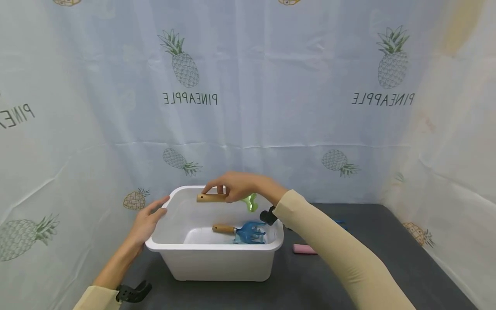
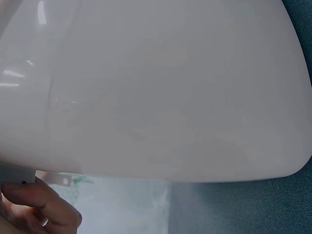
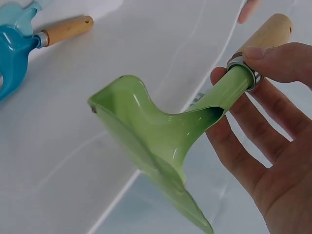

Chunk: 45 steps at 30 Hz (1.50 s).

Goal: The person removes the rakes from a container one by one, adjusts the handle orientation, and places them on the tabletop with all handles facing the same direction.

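Observation:
A white plastic tub (image 1: 217, 262) stands on the dark table. At its left end my left hand (image 1: 145, 224) grips the rim; the left wrist view catches curled fingers (image 2: 53, 209) by the tub's edge. Over the far side of the tub, my right hand (image 1: 242, 186) holds a small garden hoe with a green metal head (image 3: 165, 131) and a wooden handle (image 1: 211, 198). Thumb and fingers pinch it near the metal collar, seen in the right wrist view. Inside the tub lies a blue hand rake (image 1: 249, 232) with a wooden handle, pale blue plastic next to it.
To the right of the tub a pink cylinder (image 1: 304, 249) lies on the table (image 1: 391, 245), partly behind my right sleeve. A bit of something blue (image 1: 341, 223) shows beyond that sleeve. Pineapple-printed curtains (image 1: 271, 120) hang behind and at both sides.

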Available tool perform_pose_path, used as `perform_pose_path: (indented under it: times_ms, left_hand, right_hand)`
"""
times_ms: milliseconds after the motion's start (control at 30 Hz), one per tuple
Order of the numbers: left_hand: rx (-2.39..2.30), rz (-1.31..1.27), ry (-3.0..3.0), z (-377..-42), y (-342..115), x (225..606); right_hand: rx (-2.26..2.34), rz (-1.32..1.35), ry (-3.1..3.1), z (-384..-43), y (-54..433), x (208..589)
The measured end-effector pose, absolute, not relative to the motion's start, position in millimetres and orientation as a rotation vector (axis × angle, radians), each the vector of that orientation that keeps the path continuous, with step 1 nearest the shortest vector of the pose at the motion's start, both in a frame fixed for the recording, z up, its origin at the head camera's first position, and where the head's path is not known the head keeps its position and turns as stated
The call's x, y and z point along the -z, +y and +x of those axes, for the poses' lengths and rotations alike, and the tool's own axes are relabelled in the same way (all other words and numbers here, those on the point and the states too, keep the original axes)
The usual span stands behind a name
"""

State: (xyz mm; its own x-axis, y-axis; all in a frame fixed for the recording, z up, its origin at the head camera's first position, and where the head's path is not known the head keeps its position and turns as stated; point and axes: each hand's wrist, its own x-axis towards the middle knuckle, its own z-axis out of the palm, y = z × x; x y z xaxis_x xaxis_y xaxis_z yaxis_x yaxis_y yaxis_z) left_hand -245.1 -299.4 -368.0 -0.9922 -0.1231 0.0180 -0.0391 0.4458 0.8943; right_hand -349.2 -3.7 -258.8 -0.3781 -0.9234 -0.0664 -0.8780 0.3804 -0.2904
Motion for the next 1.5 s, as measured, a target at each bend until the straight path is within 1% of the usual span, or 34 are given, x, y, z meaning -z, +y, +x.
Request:
perform_pose_path:
  times_ms: [267, 567, 933, 1267, 1500]
  left_hand:
    - [1.610, 0.136, -2.602, -244, -300, 368]
    - [1.613, 0.141, -2.621, -242, -301, 370]
    - [1.609, 0.116, -2.625, -244, -302, 370]
    - [1.613, 0.103, -2.629, -244, -302, 369]
    - [1.602, 0.116, -2.631, -245, -301, 368]
  right_hand:
    - [0.282, -1.626, 2.439, -343, 16, 245]
    - [0.258, -1.630, 2.453, -336, 40, 239]
    - [0.215, -1.570, 2.548, -321, 86, 232]
    - [0.172, -1.510, 2.653, -304, 131, 236]
    - [0.179, -1.476, 2.697, -292, 165, 246]
